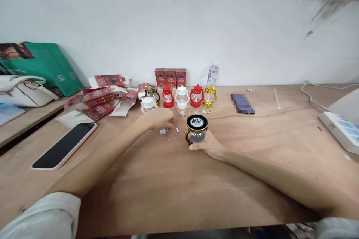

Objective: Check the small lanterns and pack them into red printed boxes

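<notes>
The right hand [209,145] grips a small black-and-gold lantern with a clear rounded globe [196,131], fingers closed around its side above the pale brown wooden table [179,194]; the lantern's round black base, with a white disc in its middle, faces the camera. The left hand [162,118] reaches in with curled fingers, just behind a thin bent wire with small white tags [169,136] lying on the table; I cannot tell whether the fingers pinch anything. Beyond it stand 6 more lanterns with clear globes: a dark bronze lantern [152,95], a white lantern [149,105] in front of it, then a red lantern [168,97], a second white lantern [182,98], a second red lantern [196,96] and a shiny gold lantern [209,96]. Pale shapes seem to sit inside the red lanterns' globes, though they are too small to make out. Behind the row are 3 upright red printed cardboard boxes [170,78] and a clear plastic bottle [213,74]; opened red cardboard boxes [101,99] lie heaped at the left.
</notes>
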The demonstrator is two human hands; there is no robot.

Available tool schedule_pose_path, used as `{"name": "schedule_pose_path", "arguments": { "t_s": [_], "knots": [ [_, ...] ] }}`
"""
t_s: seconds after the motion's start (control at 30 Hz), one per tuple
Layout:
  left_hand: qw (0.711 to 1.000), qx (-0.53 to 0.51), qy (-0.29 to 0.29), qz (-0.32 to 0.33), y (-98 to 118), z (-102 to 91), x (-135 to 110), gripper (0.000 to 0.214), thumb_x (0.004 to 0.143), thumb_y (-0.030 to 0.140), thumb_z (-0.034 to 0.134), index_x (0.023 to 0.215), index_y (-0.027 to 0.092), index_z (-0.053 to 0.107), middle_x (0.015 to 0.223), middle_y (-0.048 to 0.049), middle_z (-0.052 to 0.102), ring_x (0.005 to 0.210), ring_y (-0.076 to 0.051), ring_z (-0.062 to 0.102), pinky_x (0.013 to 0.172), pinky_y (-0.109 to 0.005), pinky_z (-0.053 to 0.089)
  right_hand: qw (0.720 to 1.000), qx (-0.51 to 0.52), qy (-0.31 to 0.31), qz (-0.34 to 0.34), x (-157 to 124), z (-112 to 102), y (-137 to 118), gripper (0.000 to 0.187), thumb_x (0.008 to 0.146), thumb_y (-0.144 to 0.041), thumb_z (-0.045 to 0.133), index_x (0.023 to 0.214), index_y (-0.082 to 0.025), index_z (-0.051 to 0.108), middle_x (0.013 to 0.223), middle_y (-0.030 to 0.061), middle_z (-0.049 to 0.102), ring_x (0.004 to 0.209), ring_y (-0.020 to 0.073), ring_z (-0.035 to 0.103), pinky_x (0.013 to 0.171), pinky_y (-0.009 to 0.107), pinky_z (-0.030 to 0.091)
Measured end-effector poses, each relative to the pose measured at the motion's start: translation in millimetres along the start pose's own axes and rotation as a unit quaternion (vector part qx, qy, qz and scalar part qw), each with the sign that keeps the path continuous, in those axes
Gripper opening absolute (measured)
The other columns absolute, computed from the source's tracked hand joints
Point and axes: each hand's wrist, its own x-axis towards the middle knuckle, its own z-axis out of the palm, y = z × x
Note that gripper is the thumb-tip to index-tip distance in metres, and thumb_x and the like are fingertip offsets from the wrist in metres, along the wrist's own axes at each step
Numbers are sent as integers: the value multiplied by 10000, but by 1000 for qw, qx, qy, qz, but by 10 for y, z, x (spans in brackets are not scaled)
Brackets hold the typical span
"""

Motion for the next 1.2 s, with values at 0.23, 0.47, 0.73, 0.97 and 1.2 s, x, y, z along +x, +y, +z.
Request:
{"name": "schedule_pose_path", "arguments": {
  "t_s": [0.23, 0.47, 0.73, 0.97, 1.2],
  "knots": [
    [1000, -1, -7, -17, -12, 114, -12, 107, 772, 199, 643, 821, 176, 734, 813, -68, 721, 737, -188, 664, 581, -235, 397, 999, -49, 15, -2, 41, 51, 15, 521, 410, -230, 899, 833, -200, 597, 814, -19, 626, 777, 148, 571, 824, 319, 473],
    [999, 6, 44, -29, 16, 125, 1, 154, 742, 114, 552, 707, 128, 702, 729, -109, 700, 679, -219, 647, 545, -261, 360, 997, -73, 18, -10, 19, 53, 29, 658, 410, -216, 895, 977, -216, 561, 963, 18, 653, 919, 199, 612, 897, 367, 474],
    [923, -201, 316, 86, 346, -518, -683, 125, 816, 204, 585, 760, 157, 687, 709, 4, 693, 618, -95, 589, 593, -187, 417, 986, -153, 6, -63, -12, 5, 98, 610, 434, -262, 902, 913, -211, 528, 915, 1, 635, 903, 191, 606, 851, 356, 485],
    [941, -115, 232, 218, 777, -501, -856, 218, 866, 133, 547, 704, 165, 689, 715, -12, 676, 691, -129, 584, 625, -230, 410, 981, -174, -28, -83, -51, 43, 26, 576, 450, -288, 899, 851, -215, 492, 809, -49, 568, 720, 124, 541, 672, 269, 464],
    [950, -120, 205, 204, 721, -462, -770, 194, 873, 135, 553, 748, 159, 700, 756, -16, 664, 704, -124, 570, 633, -231, 392, 977, -177, -63, -99, -70, 20, 69, 507, 561, -333, 853, 894, -205, 492, 851, -29, 561, 740, 115, 508, 673, 247, 439]
  ]
}}
